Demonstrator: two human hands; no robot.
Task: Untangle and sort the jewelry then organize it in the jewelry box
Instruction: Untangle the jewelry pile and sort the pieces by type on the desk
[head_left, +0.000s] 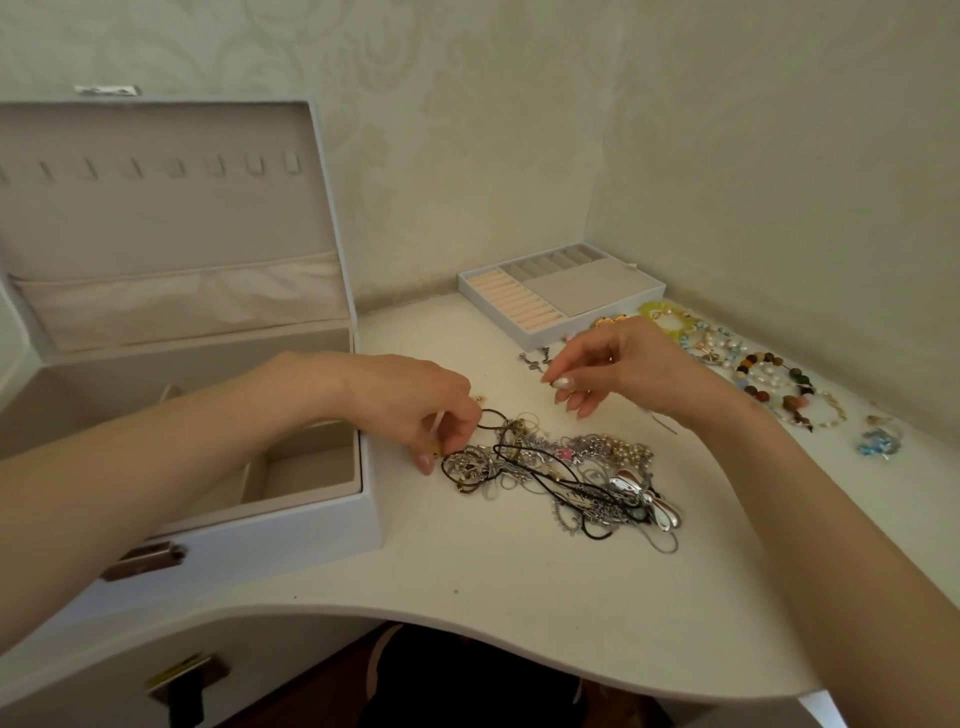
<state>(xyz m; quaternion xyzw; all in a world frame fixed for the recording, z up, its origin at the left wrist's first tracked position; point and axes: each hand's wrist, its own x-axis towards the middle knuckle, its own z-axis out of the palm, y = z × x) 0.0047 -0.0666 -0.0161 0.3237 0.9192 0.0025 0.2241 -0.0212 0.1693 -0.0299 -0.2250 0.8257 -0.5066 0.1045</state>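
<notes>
We are untangling; our left hand (415, 410) is clamping its grip on the left edge of the tangle (566, 467), mid-frame on the worktop (519, 597); our right hand (628, 364) is pinching its grip together, on what we cannot tell; next, we are judging, one strand needs easing free; the jewelry box (332, 525) is crowding the left, sorted bracelets (763, 371) the right; open room is lying toward the lower edge.

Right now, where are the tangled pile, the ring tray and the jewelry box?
tangled pile (566, 462): head view, chains at its middle.
ring tray (582, 291): head view, its flat grey compartment.
jewelry box (156, 218): head view, raised lid's lining.
</notes>
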